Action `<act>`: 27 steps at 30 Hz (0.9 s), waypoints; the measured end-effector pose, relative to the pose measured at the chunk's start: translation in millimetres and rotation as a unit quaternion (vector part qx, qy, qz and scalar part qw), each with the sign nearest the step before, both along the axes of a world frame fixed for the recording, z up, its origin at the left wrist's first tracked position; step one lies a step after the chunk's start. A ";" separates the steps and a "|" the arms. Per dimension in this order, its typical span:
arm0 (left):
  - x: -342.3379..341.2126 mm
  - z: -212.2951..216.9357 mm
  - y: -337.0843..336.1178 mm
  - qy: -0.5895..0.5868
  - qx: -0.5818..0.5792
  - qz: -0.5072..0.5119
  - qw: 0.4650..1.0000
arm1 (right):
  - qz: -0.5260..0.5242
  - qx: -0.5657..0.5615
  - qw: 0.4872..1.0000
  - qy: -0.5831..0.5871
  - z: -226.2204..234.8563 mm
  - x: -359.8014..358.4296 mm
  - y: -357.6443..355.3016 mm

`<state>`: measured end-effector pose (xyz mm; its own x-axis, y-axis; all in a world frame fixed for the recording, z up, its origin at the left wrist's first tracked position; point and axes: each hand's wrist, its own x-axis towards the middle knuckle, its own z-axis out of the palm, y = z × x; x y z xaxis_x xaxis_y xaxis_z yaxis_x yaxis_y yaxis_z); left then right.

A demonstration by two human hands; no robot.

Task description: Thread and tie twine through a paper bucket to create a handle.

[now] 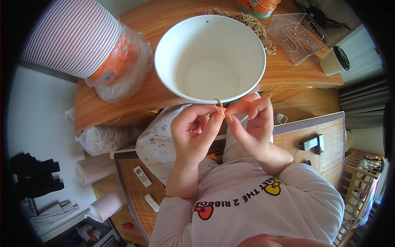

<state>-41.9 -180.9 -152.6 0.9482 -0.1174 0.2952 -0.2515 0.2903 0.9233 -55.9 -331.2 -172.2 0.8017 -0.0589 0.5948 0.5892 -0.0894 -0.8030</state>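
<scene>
A large white paper bucket (177, 53) stands at the front of the wooden table with its mouth tipped toward me. One small hole shows near its far rim. Over the near rim hangs a loop of thin tan cord (219, 101). My left hand (194, 133) pinches the cord between thumb and forefinger, just below the rim. Right beside it, thumb and forefinger of my right hand (252, 131) are pressed together on the cord as well, the two thumb tips almost touching. The cord's ends are hidden by my fingers.
Left on the table (135, 18) are a tall stack of nested buckets (72, 37) and a plastic-wrapped orange bundle (119, 66). Tan cords (253, 26) lie behind the bucket. To the right are a clear plastic box (296, 39) and a lidded cup (332, 61).
</scene>
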 end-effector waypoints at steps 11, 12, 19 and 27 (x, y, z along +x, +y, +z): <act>-4.7 1.4 1.3 0.071 -0.082 0.004 0.994 | 0.035 -0.017 0.999 -0.031 4.2 -0.2 -2.1; -4.8 0.3 3.3 0.074 -0.082 0.007 0.994 | 0.037 -0.011 0.999 -0.029 4.6 -0.3 -1.6; -4.9 -1.6 6.1 0.092 -0.095 -0.016 0.991 | 0.051 0.009 0.998 -0.020 1.1 -0.5 -1.5; -6.9 -9.5 11.9 0.070 -0.056 -0.056 0.994 | 0.052 -0.031 0.998 0.004 -6.4 -1.3 -7.2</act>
